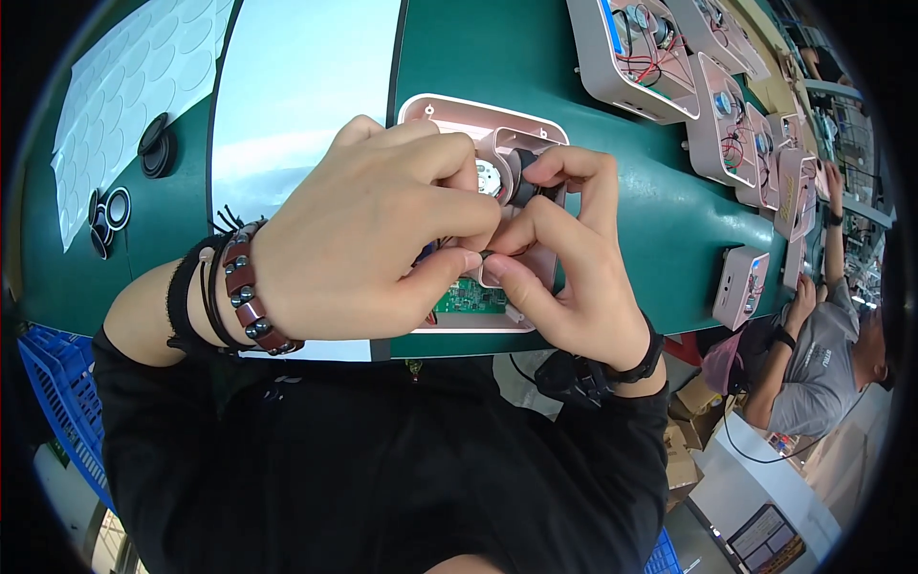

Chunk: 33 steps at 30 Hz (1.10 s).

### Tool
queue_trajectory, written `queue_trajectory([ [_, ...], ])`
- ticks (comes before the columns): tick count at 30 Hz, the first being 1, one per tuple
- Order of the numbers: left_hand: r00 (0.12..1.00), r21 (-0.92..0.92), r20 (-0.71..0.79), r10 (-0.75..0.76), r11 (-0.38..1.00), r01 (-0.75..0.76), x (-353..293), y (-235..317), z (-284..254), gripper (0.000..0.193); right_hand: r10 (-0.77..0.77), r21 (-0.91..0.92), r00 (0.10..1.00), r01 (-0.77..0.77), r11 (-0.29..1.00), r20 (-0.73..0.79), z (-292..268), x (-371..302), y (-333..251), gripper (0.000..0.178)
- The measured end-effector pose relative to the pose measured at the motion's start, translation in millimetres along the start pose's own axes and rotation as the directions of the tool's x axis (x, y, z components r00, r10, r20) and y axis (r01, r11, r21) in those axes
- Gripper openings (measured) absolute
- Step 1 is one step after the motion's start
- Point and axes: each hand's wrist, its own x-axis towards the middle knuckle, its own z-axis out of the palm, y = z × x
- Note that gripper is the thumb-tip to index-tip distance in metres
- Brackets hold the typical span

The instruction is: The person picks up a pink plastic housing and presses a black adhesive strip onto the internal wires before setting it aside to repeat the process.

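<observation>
A pink plastic housing (488,110) lies on the green table in front of me, its inside facing up. Over its left half, my left hand (373,225) is closed, thumb and fingertip pinched on a small dark bit that I cannot make out. My right hand (588,263) is closed at the right side, its thumb tip meeting the left one. The right fingers grip a black strip (523,180) curving beside a round pale part (489,179). Below the fingertips a green circuit board (469,298) shows. My hands hide the housing's middle.
More pink housings with red and black wires (650,57) stand at the right. A white sheet (301,105) lies under my left arm. Black rings (158,148) and a sheet of round pieces (143,86) lie left. A co-worker (813,383) sits at the far right.
</observation>
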Motion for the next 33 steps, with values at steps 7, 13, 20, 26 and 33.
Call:
queue_trajectory([
  [7,0.993,0.269,-0.046,0.107,0.959,-0.091,4.1,7.1,8.4,0.010,-0.006,-0.037,1.000,0.006,0.999,-0.020,1.7,2.6,3.8,0.016],
  [13,0.983,0.510,-0.003,0.185,0.845,-0.157,9.7,10.4,2.2,0.015,-0.130,-0.309,0.990,0.109,0.945,-0.050,-6.8,2.9,-0.1,0.023],
  [20,0.992,0.533,-0.128,0.001,0.843,0.068,-6.5,4.2,-42.3,0.034,-0.227,-0.475,0.973,0.185,0.860,-0.032,28.1,-47.4,-33.0,0.030],
  [26,0.995,0.661,0.047,-0.085,0.750,0.033,-49.2,-21.2,-35.5,0.074,0.125,-0.234,0.884,-0.252,0.939,-0.450,37.5,-117.8,-11.4,0.024],
  [33,0.986,0.667,0.087,-0.145,0.743,0.051,-56.4,-21.8,-33.3,0.083,-0.312,-0.840,0.788,-0.441,0.317,-0.531,-28.6,-107.3,-7.5,0.036],
])
